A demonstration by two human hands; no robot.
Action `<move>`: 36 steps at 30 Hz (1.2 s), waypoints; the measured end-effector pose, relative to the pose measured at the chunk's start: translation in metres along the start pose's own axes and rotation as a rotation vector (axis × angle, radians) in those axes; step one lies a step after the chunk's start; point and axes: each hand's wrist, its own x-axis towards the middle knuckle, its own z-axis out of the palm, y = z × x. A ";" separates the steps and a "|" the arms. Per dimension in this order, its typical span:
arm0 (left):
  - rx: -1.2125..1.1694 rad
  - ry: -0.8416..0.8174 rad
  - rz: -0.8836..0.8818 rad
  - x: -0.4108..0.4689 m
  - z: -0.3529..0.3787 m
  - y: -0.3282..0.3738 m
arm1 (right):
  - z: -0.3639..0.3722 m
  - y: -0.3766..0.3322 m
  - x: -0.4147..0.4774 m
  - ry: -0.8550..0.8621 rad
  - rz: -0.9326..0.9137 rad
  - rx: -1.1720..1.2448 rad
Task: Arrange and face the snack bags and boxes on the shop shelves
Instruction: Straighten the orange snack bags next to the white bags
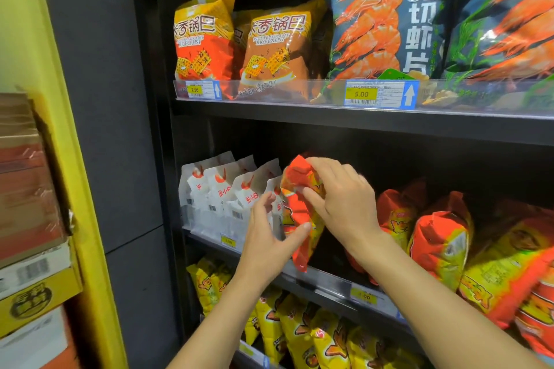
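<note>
A crinkled red-and-yellow foil snack bag hangs upright in front of the middle shelf, its crumpled top pinched by the right hand and its lower front touched by the left hand thumb. Just left of it, white pouches with red marks stand in rows. To the right, matching red-and-yellow bags lean together. Above stand orange rice-crust bags and blue-grey prawn-chip bags; below, yellow bags.

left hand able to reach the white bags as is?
Probably yes: the left hand is open right in front of the white bags; the red bag in the right hand sits beside them.
</note>
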 end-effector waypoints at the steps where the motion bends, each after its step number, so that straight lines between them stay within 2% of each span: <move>1: -0.024 -0.020 -0.011 -0.003 -0.003 0.004 | -0.003 -0.008 0.003 -0.008 0.043 0.086; 3: -0.061 -0.026 -0.025 -0.008 -0.009 0.009 | -0.008 -0.023 0.004 -0.030 0.113 0.213; 8: -0.096 0.026 -0.020 -0.028 -0.028 0.011 | -0.012 -0.052 -0.003 -0.102 0.169 0.356; 11: -0.175 0.042 -0.082 -0.043 -0.049 0.012 | -0.009 -0.061 -0.010 -0.178 0.264 0.610; 14: -0.422 -0.005 -0.214 -0.050 -0.072 0.010 | 0.000 -0.063 -0.017 -0.236 0.435 0.783; 17: -0.682 -0.117 -0.314 -0.055 -0.092 0.009 | 0.001 -0.074 -0.021 -0.449 0.595 0.975; 21: -0.850 -0.158 -0.366 -0.062 -0.104 0.004 | 0.003 -0.098 -0.031 -0.629 0.668 1.279; 26: -0.883 -0.181 -0.393 -0.069 -0.112 -0.001 | 0.007 -0.114 -0.038 -0.620 0.684 1.298; 31: -0.751 -0.234 -0.357 -0.070 -0.127 0.004 | 0.010 -0.109 -0.044 -0.611 0.791 1.498; 34: -0.841 -0.116 -0.399 -0.068 -0.140 0.003 | 0.014 -0.099 -0.049 -0.569 0.992 1.754; 36: -0.931 -0.050 -0.411 -0.067 -0.145 0.004 | 0.015 -0.095 -0.051 -0.552 1.048 1.829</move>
